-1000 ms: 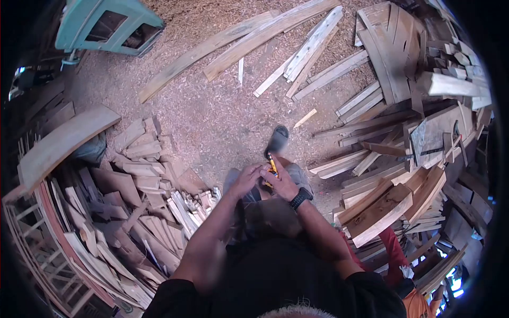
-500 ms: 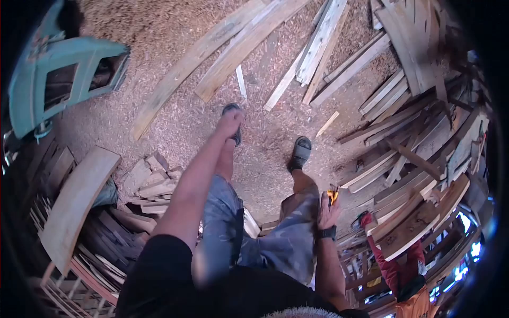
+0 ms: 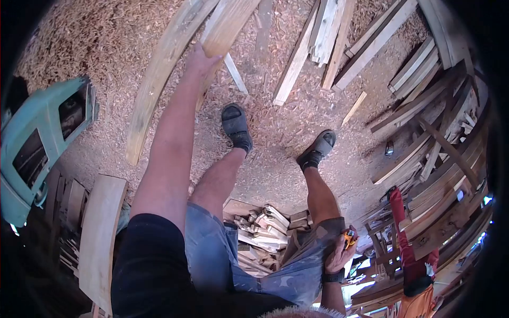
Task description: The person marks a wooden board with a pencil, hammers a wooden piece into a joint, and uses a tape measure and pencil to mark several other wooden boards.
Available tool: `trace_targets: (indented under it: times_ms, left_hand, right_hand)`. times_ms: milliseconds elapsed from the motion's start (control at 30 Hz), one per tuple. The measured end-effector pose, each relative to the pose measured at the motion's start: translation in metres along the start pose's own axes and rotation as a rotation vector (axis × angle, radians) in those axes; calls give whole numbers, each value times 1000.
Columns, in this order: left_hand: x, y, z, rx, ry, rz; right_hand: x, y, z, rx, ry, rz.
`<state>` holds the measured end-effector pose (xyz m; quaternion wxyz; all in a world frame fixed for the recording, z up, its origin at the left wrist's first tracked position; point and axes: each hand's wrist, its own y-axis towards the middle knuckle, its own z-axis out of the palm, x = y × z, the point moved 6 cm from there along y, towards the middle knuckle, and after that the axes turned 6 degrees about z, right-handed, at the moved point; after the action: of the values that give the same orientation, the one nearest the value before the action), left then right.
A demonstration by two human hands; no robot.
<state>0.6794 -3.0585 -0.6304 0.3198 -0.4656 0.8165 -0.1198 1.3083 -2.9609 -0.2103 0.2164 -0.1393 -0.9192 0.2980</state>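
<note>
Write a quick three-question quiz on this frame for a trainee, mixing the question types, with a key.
1. Multiple choice: the left hand is on
a) the teal frame
b) a long wooden plank
c) a denim short leg

2. True or false: the left foot is bare.

3. Short answer: which hand holds what looks like a yellow tape measure?

Key: 1. b. 2. False; it wears a dark sandal. 3. The right hand.
</note>
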Motion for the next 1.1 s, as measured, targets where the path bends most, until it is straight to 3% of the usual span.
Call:
trace_targets:
  times_ms: [100,200,267,300,400,467,600,667,733,767,800,833,867,933,967,1100]
  left_hand:
    - [9,14,10,-48,112,8]
    - [-9,10,-10,-70,215,-110]
    - [-19,5,-22,138,288,-218]
    - [-21,3,-26,132,285,-213]
    - [-23,-13,-26,185,244,-163]
    - [-19,-23,-4,113,5,39]
    - [-67,-54,-31,-51,93,247]
    - [-75,-55,-54,147,89,250]
    - [-91,-69,-87,178,102,360]
    - [-100,-75,-106,214,76,389]
    - [-110,-82,-126,256,46,425]
    - [-117,-86,-145,267,8,450]
    - [-131,-91,-160,284,-36,484]
    - [-178,-114,-196,389,-434,512]
    - [-203,-127,-207,420,-531,474]
    - [-265,-184,-215,527,-777,261]
  right_hand:
    - [6,2,2,47,2,8]
    - [8,3,4,10,6,11]
    - [14,2,5,35,7,-114]
    - [19,4,6,30,11,-120]
    - [25,5,8,14,2,3]
    - [24,7,9,45,11,19]
    - [20,1,9,47,110,-58]
    - [20,-9,4,-88,101,-19]
    - [6,-20,0,-183,-23,-115]
    - [11,-27,1,-120,52,-33]
    - [28,-40,6,-182,118,-51]
    - [28,-45,16,0,205,59]
    - [36,-52,26,43,179,21]
    - [83,-73,34,103,119,58]
    - [108,-79,38,39,298,-117]
    - [133,-75,52,81,424,-67]
